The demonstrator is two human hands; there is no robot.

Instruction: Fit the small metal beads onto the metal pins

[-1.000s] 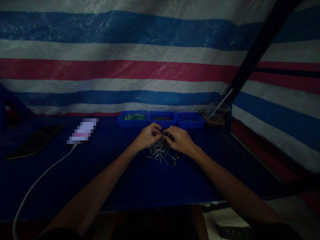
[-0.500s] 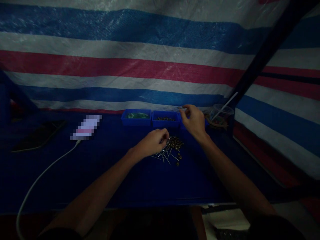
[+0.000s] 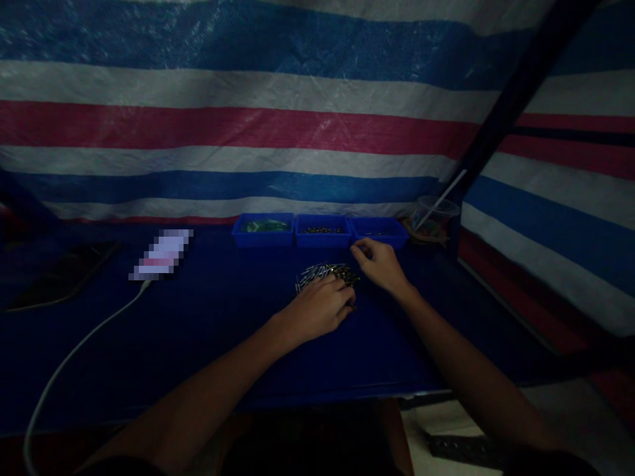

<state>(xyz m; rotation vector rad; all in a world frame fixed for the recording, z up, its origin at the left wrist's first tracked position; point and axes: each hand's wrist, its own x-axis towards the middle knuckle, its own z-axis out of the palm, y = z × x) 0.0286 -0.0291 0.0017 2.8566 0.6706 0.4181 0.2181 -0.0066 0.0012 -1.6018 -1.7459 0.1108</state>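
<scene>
A loose pile of thin silver metal pins and small brass-coloured pieces (image 3: 325,270) lies on the blue table. My left hand (image 3: 320,309) rests at the near side of this pile, its fingers curled down into the pieces. Whatever is between those fingertips is hidden. Just right of the pile, my right hand (image 3: 381,264) is held with thumb and forefinger pinched together; anything in the pinch is too small and dark to make out. Behind it stands the right blue tray (image 3: 397,237), with a few thin pieces inside.
The middle blue tray (image 3: 322,242) holds small brass-coloured parts, and the left blue tray (image 3: 262,242) has a green plastic bag. A clear cup (image 3: 444,208) with a white straw stands at the back right. Leftward lie a lit phone (image 3: 161,254) on a white cable and a dark tablet-like slab (image 3: 64,277).
My right hand has come down and nearer from above the right tray. My left hand has shifted right and nearer, with its fingers now lower over the pile. The view has moved slightly.
</scene>
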